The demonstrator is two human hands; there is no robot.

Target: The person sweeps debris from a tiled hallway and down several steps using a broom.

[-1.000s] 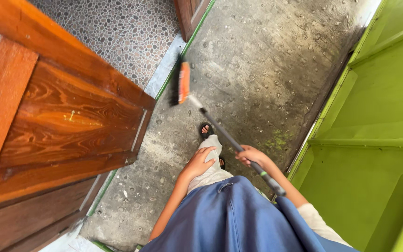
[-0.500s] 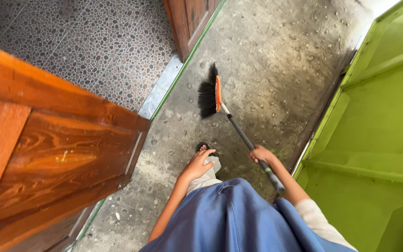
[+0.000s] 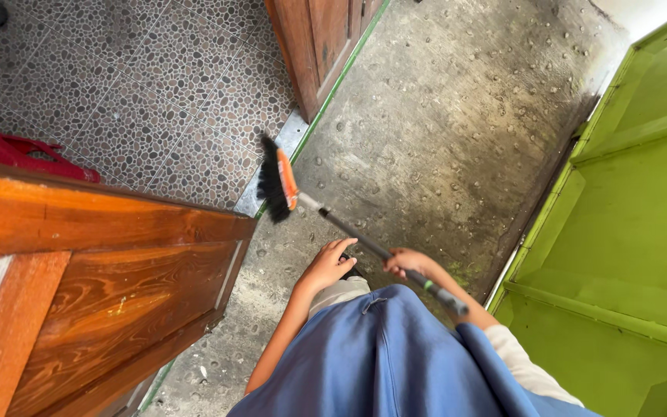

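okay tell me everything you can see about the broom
The broom has a black bristle head with an orange band and a thin dark shaft with a green ring near its upper end. It slants from lower right up to the left. The right hand grips the shaft; the left hand is off it. The bristles sit by the door sill, at the concrete floor's edge.

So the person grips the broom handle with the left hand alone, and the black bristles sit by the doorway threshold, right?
Not quite: the head view shows the right hand gripping the broom handle, while the left hand hangs free beside it. The black bristles do sit by the doorway threshold.
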